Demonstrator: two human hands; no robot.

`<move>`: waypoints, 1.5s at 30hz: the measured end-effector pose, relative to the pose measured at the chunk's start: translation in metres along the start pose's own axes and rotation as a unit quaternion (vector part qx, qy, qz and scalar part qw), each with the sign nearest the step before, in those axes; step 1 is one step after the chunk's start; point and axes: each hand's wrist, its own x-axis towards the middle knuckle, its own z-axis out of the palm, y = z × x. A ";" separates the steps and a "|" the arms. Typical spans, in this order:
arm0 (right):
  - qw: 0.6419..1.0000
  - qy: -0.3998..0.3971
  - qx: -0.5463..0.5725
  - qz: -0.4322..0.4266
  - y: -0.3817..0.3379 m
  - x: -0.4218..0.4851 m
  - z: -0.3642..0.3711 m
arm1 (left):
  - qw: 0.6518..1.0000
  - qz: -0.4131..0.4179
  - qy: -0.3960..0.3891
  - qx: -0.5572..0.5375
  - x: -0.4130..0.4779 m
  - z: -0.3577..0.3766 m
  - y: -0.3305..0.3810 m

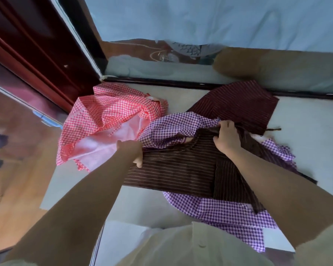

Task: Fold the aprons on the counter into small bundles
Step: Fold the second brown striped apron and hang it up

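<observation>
A dark brown striped apron (177, 169) lies spread across the middle of the pale counter (306, 131), on top of a purple checked apron (225, 210). My left hand (132, 150) grips the brown apron's left edge. My right hand (227, 137) pinches its upper edge, near a thin strap. A red checked apron (108, 116) lies crumpled at the back left, its pale pink lining showing. A maroon striped apron (240, 106) lies flat at the back right, partly under the purple one.
The counter's left edge (46, 191) drops to a wooden floor (13, 169). A dark red cabinet (27, 50) stands at the back left. A dark ledge (181, 83) and a glass pane run along the counter's back. My light shirt fills the bottom.
</observation>
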 end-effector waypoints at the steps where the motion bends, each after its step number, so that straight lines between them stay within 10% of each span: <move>1: 1.000 -0.001 0.006 -0.005 -0.003 -0.002 0.003 | 0.999 -0.024 0.016 0.017 0.001 0.005 -0.002; 5: 0.999 0.027 0.038 -0.026 -0.011 -0.015 0.008 | 0.966 -0.055 0.254 -0.001 -0.002 0.014 0.016; 8: 0.994 0.041 0.090 -0.047 -0.009 -0.030 0.003 | 0.900 0.157 0.400 -0.065 -0.004 0.007 0.055; 12: 0.983 0.038 0.156 -0.086 0.005 -0.043 -0.006 | 0.879 0.418 0.208 -0.091 -0.006 0.006 0.120; 24: 0.977 -0.158 0.084 0.113 0.133 -0.049 -0.024 | 0.970 0.211 0.065 -0.102 0.038 0.014 0.204; 36: 0.981 -0.109 -0.158 -0.013 0.120 -0.023 0.009 | 0.986 0.093 0.092 -0.102 0.058 -0.012 0.234; 45: 0.893 -0.423 0.111 0.109 0.189 0.069 -0.098 | 0.994 0.023 0.029 -0.099 0.084 -0.038 0.252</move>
